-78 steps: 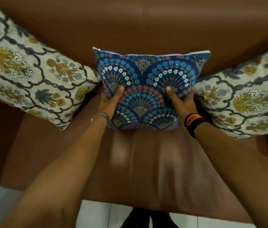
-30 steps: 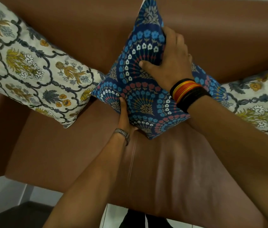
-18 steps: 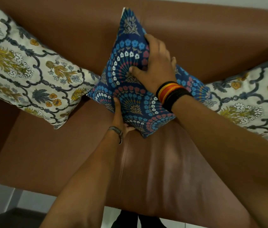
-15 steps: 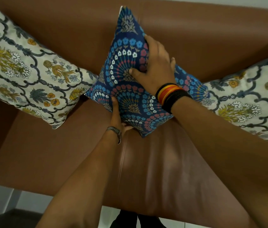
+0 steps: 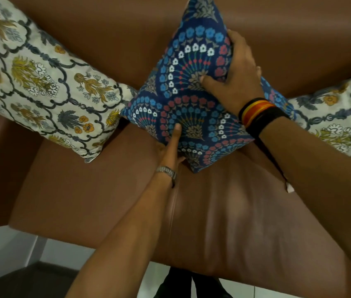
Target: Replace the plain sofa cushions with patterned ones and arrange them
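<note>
The right hand [image 5: 238, 80] grips the upper edge of a blue fan-patterned square cushion [image 5: 189, 108] standing on its corner; the left hand [image 5: 170, 147] clasps its lower edge. Cream floral cushions [image 5: 49, 91] flank both hands on the brown leather sofa [image 5: 105, 190].

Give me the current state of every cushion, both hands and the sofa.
Blue cushion: stood on a corner, diamond-wise, against the backrest.
Left cream cushion: leaning, untouched.
Right cream cushion: leaning, partly hidden.
Left hand: grip at the lower edge.
Right hand: grip on the upper side.
Sofa: seat bare.
</note>
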Demonstrator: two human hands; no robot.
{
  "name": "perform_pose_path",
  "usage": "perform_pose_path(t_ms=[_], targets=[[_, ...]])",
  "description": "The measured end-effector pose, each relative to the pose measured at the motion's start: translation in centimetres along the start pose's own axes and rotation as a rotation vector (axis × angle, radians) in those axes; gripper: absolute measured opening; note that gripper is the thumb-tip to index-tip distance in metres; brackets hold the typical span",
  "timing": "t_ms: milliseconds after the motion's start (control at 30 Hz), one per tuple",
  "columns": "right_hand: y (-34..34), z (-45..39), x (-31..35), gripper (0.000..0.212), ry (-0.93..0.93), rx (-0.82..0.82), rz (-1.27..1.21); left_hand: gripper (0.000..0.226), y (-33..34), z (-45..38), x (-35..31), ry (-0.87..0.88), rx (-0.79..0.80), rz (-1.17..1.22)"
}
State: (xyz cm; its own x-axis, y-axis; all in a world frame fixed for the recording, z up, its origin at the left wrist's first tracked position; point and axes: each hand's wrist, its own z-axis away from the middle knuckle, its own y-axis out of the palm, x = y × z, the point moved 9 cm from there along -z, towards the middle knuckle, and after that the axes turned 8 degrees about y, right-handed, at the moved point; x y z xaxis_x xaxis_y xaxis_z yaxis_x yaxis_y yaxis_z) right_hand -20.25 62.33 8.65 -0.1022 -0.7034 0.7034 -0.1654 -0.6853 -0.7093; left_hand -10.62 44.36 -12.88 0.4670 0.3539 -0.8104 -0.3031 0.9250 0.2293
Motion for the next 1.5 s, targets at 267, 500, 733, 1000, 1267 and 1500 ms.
perform_pose_path(t_ms=[267,500,733,1000,1267,1500], targets=[[0.4,-0.6,0.6,0.096,0.024,0.006,-0.007,0.132,-1.0,-2.5,-0.5,-0.005,0.006,-0.041],[-0.2,0.3,-0.4,0.108,0.031,0.035,0.01,0.115,-0.2,-1.1,0.4,-0.099,0.074,0.02],[-3.8,3.1,-3.5,0.103,0.044,0.052,0.065,0.069,5.0,6.5,3.4,-0.243,0.118,-0.105],[-22.3,8.3,-20.2,0.09,0.197,-0.388,0.274,0.142,18.7,11.5,12.5,-0.286,0.182,-0.316],[-27.1,6.4,-30.8,0.134,0.277,-0.22,0.119,0.088,31.0,13.2,11.9,-0.231,0.304,-0.233],[-27.3,12.7,-21.1,0.08,0.075,-0.348,0.247,0.059,26.3,15.0,3.0,0.156,0.059,-0.682]])
